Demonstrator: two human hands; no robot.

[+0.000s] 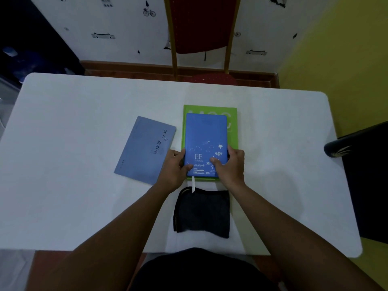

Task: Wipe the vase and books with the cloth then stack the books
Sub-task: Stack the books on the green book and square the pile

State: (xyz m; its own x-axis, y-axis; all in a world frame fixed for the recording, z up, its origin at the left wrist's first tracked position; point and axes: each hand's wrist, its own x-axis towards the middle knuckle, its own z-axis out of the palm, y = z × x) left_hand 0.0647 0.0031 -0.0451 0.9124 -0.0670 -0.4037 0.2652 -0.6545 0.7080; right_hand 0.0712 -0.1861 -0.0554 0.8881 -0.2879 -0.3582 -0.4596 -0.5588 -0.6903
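A blue notebook with white drawings lies on top of a larger green book at the middle of the white table. My left hand grips the notebook's near left edge and my right hand grips its near right edge. A white ribbon marker hangs from the notebook toward me. A pale grey-blue book lies flat to the left, slightly turned. A dark folded cloth lies on the table just in front of the stack. No vase is in view.
A red chair with a gold frame stands at the table's far side. A dark chair sits at the right edge. The table's near edge is close to my body.
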